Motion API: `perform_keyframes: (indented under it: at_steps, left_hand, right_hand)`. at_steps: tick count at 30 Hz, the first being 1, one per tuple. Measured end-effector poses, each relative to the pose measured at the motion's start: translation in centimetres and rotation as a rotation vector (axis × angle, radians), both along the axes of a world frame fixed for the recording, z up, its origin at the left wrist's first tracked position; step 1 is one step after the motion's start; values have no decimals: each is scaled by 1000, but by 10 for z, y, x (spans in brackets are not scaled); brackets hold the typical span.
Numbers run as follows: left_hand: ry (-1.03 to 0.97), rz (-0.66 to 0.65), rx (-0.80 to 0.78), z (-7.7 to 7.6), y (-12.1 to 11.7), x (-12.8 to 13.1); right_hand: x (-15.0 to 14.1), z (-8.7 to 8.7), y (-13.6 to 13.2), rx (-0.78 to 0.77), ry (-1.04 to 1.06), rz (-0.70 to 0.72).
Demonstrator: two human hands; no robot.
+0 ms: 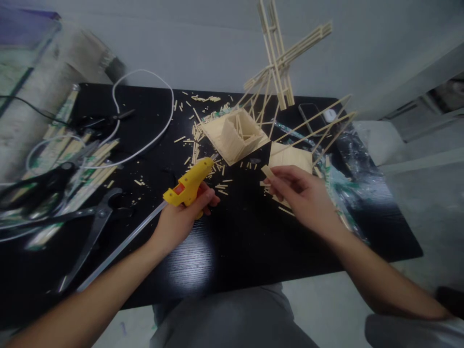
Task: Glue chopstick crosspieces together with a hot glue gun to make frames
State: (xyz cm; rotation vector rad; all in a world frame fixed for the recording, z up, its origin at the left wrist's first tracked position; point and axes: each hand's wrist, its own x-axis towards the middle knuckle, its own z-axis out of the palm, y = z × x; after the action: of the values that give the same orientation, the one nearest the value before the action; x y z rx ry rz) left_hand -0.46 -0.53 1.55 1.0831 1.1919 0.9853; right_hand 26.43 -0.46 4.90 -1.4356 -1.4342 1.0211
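My left hand (183, 217) grips a yellow hot-glue gun (189, 183), its nozzle aimed up and right toward the wooden model; a clear glue stick (123, 244) trails out of its back. My right hand (299, 191) pinches a short flat wooden piece (268, 171) between thumb and fingers, just in front of a flat wooden panel (290, 155). Behind both hands stands a model made of wooden sticks: an open box-like base (235, 134) with a windmill-like cross of sticks (281, 60) rising above it.
All of this sits on a black table (232, 241) strewn with cut stick bits. At the left lie black scissors (39, 181), pliers (94, 227), packets of sticks (83, 166) and a white cable (145, 111). A phone (311, 113) and crumpled plastic wrap (340, 179) lie right.
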Motion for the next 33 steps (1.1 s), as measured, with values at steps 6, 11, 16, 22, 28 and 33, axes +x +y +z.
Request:
perform_keyframes:
  at_steps: [6, 11, 16, 22, 28, 33]
  left_hand:
    - [24, 15, 30, 2, 0, 0]
    - [-43, 46, 47, 2, -1, -1]
    - [-37, 81, 54, -3, -2, -2]
    - [163, -16, 87, -1, -2, -2]
    - [210, -4, 71, 3, -3, 2]
    - [258, -18, 96, 1, -5, -1]
  right_hand:
    - [-33, -3, -9, -148, 177, 154]
    - [-57, -11, -11, -251, 352, 245]
    - [-70, -22, -14, -284, 451, 260]
    - [-74, -33, -21, -241, 448, 281]
    - [-72, -38, -23, -220, 421, 284]
    - [-72, -41, -24, -203, 424, 280]
